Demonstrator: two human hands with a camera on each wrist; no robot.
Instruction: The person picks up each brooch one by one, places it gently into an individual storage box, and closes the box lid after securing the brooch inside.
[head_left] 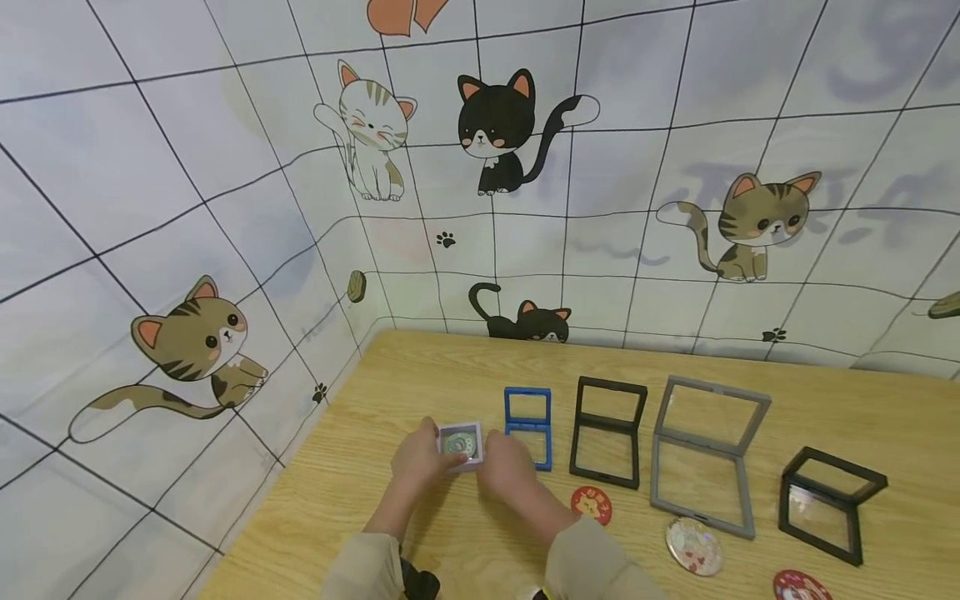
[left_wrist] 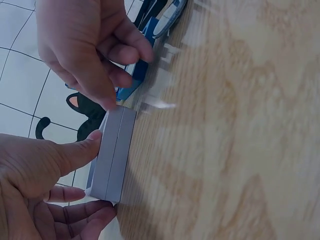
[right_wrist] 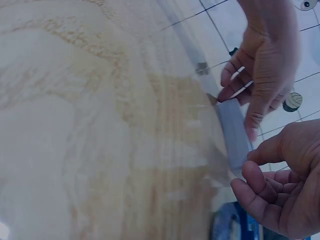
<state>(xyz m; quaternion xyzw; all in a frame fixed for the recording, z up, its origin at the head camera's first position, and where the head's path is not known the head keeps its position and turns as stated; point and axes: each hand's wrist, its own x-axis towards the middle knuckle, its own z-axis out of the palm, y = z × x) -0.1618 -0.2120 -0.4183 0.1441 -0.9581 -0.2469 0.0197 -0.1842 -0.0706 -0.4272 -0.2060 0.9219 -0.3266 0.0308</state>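
A small pale purple display frame [head_left: 481,442], closed and with a round greenish piece [head_left: 459,444] showing through its window, is between my two hands just at the tabletop. My left hand [head_left: 417,458] grips its left end, thumb over the front and fingers at the side. At the opposite end, thumb and forefinger of my right hand [head_left: 510,471] pinch the corner, the other fingers curled. The left wrist view shows the frame's side [left_wrist: 115,155] with a thin seam along it. Beyond the right hand stands an open blue display frame [head_left: 528,423], partly covered by that hand.
To the right stand open display frames: two black ones [head_left: 606,482] [head_left: 819,547] and a larger grey one [head_left: 701,521]. Before them lie a red round badge [head_left: 591,505], a pale shiny one [head_left: 693,547] and another red one [head_left: 799,586]. Cat-printed cloth [head_left: 615,292] borders the wooden table [head_left: 442,358].
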